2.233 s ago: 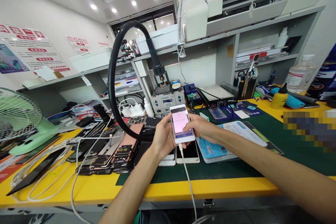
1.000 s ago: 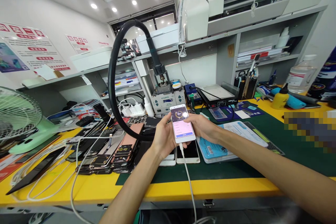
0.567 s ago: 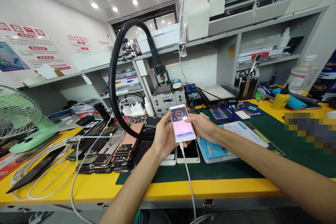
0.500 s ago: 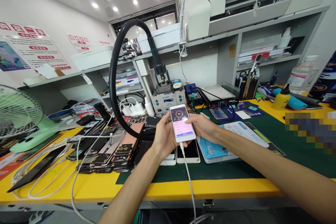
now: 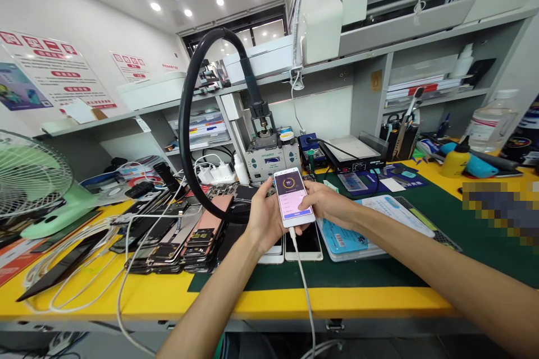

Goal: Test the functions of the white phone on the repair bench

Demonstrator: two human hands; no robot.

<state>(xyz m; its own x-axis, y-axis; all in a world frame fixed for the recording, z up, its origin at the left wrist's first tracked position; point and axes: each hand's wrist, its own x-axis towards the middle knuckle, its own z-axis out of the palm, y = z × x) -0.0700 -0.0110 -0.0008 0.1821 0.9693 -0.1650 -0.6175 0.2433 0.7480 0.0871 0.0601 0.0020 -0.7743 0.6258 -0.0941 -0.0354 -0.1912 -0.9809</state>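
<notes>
A white smartphone (image 5: 288,197) with a lit screen is held over the front of the green mat. The screen has a round gauge at the top and a list below it. My left hand (image 5: 266,217) is closed around the phone's left side and back. My right hand (image 5: 332,206) grips the right edge, its thumb lying over the lower right of the screen. Some fingertips show below the phone; the other fingers are hidden behind it. From the phone's bottom end a white charging cable (image 5: 304,286) hangs over the bench edge. Another white phone (image 5: 309,252) lies beneath.
Stacks of phone parts (image 5: 202,247) and coiled white cables (image 5: 63,269) cover the bench's left, beside a green fan (image 5: 63,207). A thick black hose (image 5: 185,123) arches from the hot-air station (image 5: 272,160). Blue-and-white packages (image 5: 349,241) lie on the green mat (image 5: 421,269) at right.
My right thumb has moved down the screen, from about its middle to the lower right. Both hands keep hold of the phone. The view has shifted slightly.
</notes>
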